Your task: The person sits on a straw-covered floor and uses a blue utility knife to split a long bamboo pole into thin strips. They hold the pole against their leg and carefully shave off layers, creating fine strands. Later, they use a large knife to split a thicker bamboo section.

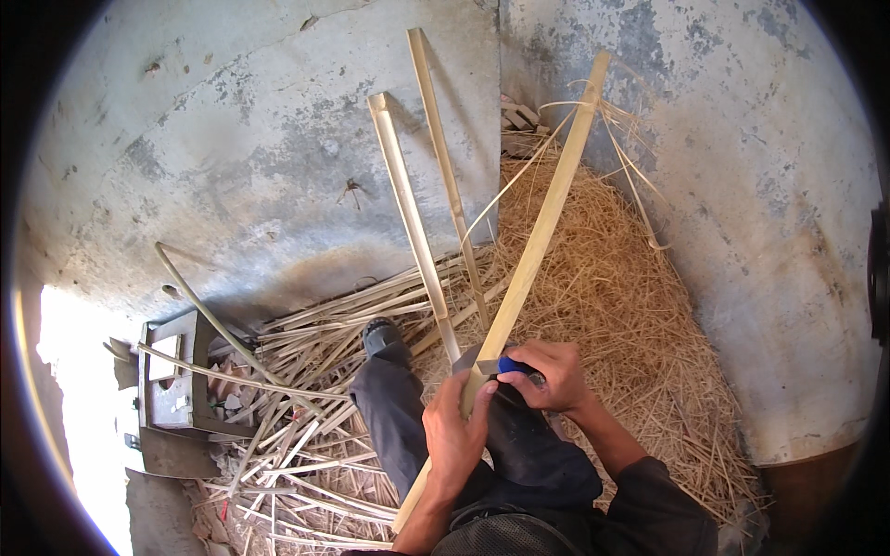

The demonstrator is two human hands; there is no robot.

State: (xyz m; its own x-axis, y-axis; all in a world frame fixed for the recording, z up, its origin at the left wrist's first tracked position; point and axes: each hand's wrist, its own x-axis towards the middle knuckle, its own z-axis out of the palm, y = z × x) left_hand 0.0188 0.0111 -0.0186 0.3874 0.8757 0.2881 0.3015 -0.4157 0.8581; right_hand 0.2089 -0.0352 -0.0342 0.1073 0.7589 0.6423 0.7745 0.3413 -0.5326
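Observation:
A long pale bamboo strip slants from beside my left forearm up to the far right. My left hand is closed around its lower part, over my lap. In my right hand is a small knife with a blue handle, and its short blade lies against the strip just beyond my left fingers. Thin curled shavings hang from the strip near its far end.
Two more bamboo strips, one nearer and one farther, lean on the grey wall. Straw-like shavings pile up at right. Split sticks litter the floor at left, near a metal box.

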